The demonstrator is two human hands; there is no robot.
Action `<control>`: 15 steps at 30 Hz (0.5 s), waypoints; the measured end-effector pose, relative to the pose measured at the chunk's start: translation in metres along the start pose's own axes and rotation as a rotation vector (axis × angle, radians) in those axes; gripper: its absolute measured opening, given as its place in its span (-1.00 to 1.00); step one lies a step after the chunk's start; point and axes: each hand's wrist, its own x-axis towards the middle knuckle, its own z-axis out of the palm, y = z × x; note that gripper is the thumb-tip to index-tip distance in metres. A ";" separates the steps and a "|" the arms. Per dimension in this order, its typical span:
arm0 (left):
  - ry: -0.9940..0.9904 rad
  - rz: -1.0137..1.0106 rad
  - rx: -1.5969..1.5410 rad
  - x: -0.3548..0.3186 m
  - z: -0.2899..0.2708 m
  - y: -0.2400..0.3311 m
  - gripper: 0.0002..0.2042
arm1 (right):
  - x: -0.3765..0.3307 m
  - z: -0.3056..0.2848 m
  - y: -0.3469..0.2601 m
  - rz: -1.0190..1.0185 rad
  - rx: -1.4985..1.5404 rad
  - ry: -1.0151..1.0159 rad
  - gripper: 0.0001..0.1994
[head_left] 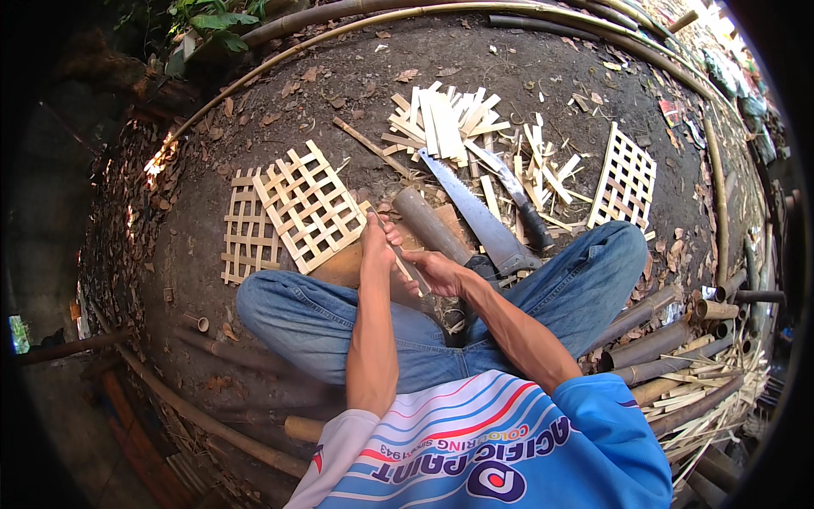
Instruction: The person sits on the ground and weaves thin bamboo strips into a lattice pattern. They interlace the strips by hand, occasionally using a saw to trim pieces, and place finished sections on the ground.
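Observation:
I sit cross-legged on bare earth in blue jeans. My left hand (378,237) and my right hand (437,272) are close together over my lap, both closed on a thin bamboo strip (405,270) that runs slantwise between them. The left hand grips its far end and the right hand its near end. Whether the right hand also holds a small blade I cannot tell. Just beyond the hands lie a short bamboo tube (430,226) and a wooden block (343,265). A woven bamboo lattice (309,204) lies next to my left hand.
A second lattice (244,231) lies under the first, a third (626,181) at the right. A broad saw blade (476,214) and a black-handled machete (519,200) lie ahead, with a pile of cut strips (445,119) behind. Bamboo poles (666,343) are stacked at my right.

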 end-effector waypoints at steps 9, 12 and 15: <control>0.039 -0.029 -0.006 0.008 -0.006 -0.004 -0.62 | 0.003 -0.002 0.002 0.020 0.011 -0.004 -0.66; 0.036 -0.046 -0.020 0.011 -0.010 -0.004 -0.62 | -0.001 0.009 0.001 -0.021 -0.119 0.116 -0.65; 0.011 -0.084 -0.031 0.012 -0.011 -0.003 -0.60 | -0.008 0.007 -0.003 -0.028 -0.271 0.120 -0.61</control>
